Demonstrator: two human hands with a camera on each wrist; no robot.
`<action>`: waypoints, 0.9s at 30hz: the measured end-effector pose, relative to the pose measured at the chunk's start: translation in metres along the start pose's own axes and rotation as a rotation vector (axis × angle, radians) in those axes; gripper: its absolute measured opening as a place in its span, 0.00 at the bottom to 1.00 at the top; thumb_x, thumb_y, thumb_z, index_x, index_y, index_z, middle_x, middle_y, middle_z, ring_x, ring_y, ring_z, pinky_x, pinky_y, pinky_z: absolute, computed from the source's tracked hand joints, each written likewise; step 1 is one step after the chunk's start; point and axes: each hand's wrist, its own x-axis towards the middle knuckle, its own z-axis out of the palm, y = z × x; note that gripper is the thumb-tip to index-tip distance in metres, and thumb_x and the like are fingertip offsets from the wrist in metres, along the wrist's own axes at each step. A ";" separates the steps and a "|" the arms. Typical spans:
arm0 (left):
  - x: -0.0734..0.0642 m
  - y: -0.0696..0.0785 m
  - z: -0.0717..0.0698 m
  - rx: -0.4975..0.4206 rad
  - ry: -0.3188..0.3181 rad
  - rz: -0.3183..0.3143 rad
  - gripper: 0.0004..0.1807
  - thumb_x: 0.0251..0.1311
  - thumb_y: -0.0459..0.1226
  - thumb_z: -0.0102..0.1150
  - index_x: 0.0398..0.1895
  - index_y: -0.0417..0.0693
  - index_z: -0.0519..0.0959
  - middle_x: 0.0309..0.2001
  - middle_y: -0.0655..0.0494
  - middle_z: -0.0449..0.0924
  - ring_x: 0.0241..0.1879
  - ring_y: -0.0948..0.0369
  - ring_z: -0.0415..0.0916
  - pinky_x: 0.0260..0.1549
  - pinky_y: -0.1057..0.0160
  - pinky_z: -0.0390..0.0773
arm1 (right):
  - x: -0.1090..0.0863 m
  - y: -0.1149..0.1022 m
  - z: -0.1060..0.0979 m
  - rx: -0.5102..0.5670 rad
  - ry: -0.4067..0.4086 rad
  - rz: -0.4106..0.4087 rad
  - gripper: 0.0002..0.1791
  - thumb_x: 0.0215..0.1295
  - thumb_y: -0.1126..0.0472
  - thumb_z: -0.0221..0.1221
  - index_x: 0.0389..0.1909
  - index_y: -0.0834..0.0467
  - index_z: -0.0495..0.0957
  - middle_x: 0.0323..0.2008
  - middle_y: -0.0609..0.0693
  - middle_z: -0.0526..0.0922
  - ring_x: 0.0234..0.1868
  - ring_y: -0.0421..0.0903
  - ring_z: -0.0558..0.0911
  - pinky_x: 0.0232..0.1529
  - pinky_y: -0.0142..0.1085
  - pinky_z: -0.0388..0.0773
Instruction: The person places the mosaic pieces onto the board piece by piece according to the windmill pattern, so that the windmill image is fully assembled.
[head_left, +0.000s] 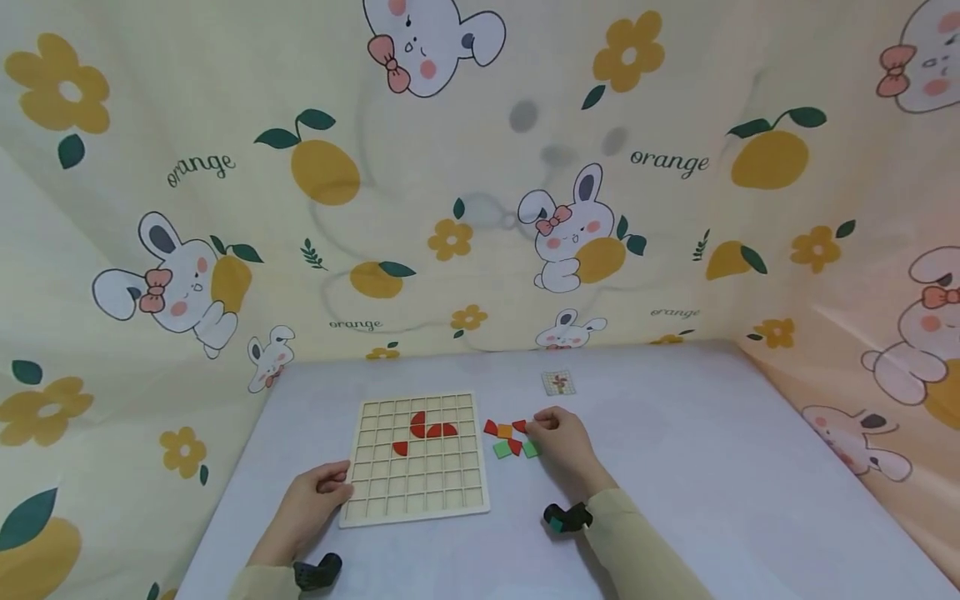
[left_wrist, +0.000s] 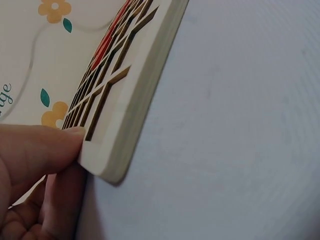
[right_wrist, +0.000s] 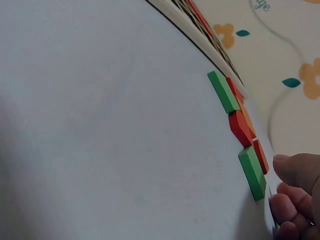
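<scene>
A cream grid board (head_left: 420,496) lies on the table, with several red quarter-circle pieces (head_left: 417,431) set in its cells. My left hand (head_left: 311,500) grips the board's left edge; in the left wrist view the thumb (left_wrist: 55,147) lies on the rim and a finger is against the side below. My right hand (head_left: 566,446) is at the loose pieces right of the board, its fingertips beside a red piece (head_left: 519,426). In the right wrist view, the thumb (right_wrist: 297,170) and fingers are slightly apart with nothing visible between them.
Loose by the board lie an orange square (head_left: 505,431), green squares (head_left: 502,450) and more red pieces (head_left: 491,427). A small pattern card (head_left: 558,383) lies farther back on the white table (head_left: 675,483). A printed curtain (head_left: 480,167) surrounds the table's back and sides.
</scene>
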 end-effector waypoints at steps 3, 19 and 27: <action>0.000 0.000 -0.001 -0.006 -0.005 0.002 0.24 0.56 0.31 0.63 0.59 0.40 0.76 0.41 0.53 0.79 0.42 0.57 0.74 0.38 0.62 0.77 | 0.000 -0.002 0.002 -0.004 0.011 -0.013 0.16 0.61 0.49 0.64 0.45 0.54 0.78 0.38 0.50 0.79 0.41 0.49 0.75 0.43 0.39 0.75; -0.002 0.002 -0.002 0.015 -0.005 -0.007 0.24 0.57 0.32 0.63 0.59 0.41 0.75 0.44 0.53 0.79 0.44 0.57 0.73 0.41 0.59 0.76 | -0.002 -0.015 0.013 -0.203 0.095 -0.020 0.18 0.55 0.47 0.68 0.43 0.52 0.82 0.34 0.50 0.74 0.40 0.51 0.69 0.40 0.44 0.63; -0.003 0.002 -0.002 0.003 -0.015 -0.013 0.24 0.57 0.32 0.64 0.59 0.41 0.75 0.43 0.52 0.79 0.43 0.57 0.73 0.41 0.60 0.76 | -0.002 -0.015 0.019 -0.287 0.137 -0.072 0.14 0.56 0.50 0.68 0.42 0.50 0.82 0.36 0.51 0.75 0.43 0.53 0.69 0.46 0.50 0.61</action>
